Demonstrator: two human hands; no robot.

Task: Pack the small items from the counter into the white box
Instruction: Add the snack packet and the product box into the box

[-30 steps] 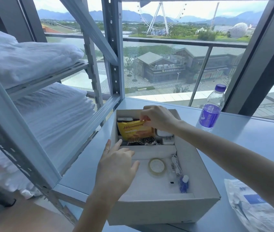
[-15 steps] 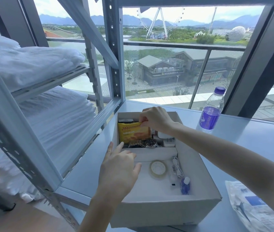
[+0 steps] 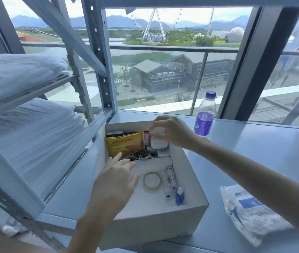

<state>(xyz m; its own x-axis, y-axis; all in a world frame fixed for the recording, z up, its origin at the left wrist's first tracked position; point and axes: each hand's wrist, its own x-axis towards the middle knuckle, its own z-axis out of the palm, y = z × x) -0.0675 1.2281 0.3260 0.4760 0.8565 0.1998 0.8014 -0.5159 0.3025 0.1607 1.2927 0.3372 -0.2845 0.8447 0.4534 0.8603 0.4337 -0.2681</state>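
The white box [image 3: 150, 223] stands open on the grey counter. Its far compartment holds a yellow snack packet [image 3: 125, 144], a wristwatch [image 3: 143, 154] and white chargers [image 3: 158, 144]. In the near compartment lie a tape roll [image 3: 152, 181], a white cable [image 3: 171, 176] and a small blue bottle [image 3: 179, 196]. My right hand [image 3: 170, 131] is over the far compartment, fingers closed on a small white object at the box's far right corner. My left hand [image 3: 115, 181] hovers open above the box's left side, holding nothing.
A water bottle with a purple label [image 3: 205, 115] stands behind the box at the right. A clear plastic packet with a blue label [image 3: 251, 210] lies on the counter [image 3: 254, 152] to the right. A metal shelf rack [image 3: 97, 70] with white folded linen [image 3: 22, 128] is at left.
My right hand has let go of the yellow packet and shifted right onto a small white object. My left hand has moved slightly forward over the box.
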